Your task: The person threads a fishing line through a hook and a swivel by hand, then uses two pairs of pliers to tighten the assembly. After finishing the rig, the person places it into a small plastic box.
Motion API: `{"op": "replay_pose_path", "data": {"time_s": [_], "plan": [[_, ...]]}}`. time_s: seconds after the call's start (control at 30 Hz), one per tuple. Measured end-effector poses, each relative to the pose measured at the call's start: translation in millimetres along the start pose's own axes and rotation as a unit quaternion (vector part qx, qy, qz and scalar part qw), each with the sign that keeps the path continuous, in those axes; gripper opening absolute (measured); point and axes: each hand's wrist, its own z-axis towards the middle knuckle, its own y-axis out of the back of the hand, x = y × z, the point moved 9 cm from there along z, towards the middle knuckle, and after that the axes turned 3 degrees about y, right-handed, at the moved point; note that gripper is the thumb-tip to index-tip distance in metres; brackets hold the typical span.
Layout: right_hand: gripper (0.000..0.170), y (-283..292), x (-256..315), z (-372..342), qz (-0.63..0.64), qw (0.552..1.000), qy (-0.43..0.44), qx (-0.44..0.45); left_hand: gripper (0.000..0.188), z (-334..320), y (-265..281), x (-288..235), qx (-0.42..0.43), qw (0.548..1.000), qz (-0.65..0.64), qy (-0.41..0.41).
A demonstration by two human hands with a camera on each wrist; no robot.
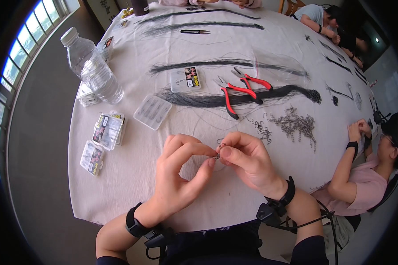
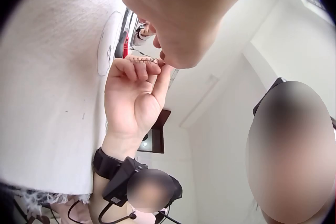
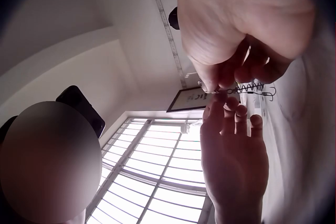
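Above the near part of the table, both hands meet at a small dark wire spring (image 2: pixel 140 60). In the right wrist view a fish hook (image 3: pixel 273 94) hangs alongside the coil. My right hand (image 1: pixel 252 165) pinches the spring between thumb and forefinger. From the other side, the thumb and forefinger of my left hand (image 1: pixel 177 170) pinch its end, with the other fingers spread loosely. Fingertips hide part of the piece. Just beyond the hands lie loose fish hooks (image 1: pixel 262 132) and a heap of small metal spring pieces (image 1: pixel 296 123).
Red-handled pliers (image 1: pixel 229 95) lie across a bundle of black strands (image 1: pixel 194 98). Clear plastic boxes (image 1: pixel 153 112) and a water bottle (image 1: pixel 95 68) stand at the left. Small scissors (image 1: pixel 195 32) lie farther back. At the right edge sits another person (image 1: pixel 362 181).
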Motion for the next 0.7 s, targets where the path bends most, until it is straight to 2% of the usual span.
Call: {"op": "replay_pose_path", "data": {"time_s": [0.2,0.43,0.7], "plan": [[0.011,-4,-4,1,0.035,0.999,0.002,0.01,0.011,-1,0,6,-0.014,0.999,-0.006,0.028],[0.011,-7,-5,-1,0.035,0.999,0.002,0.022,0.01,-1,1,3,-0.023,1.0,0.001,0.015],[0.012,-9,-7,-1,0.034,0.999,-0.002,0.032,0.008,-3,-3,14,-0.018,0.997,-0.044,0.069]]}}
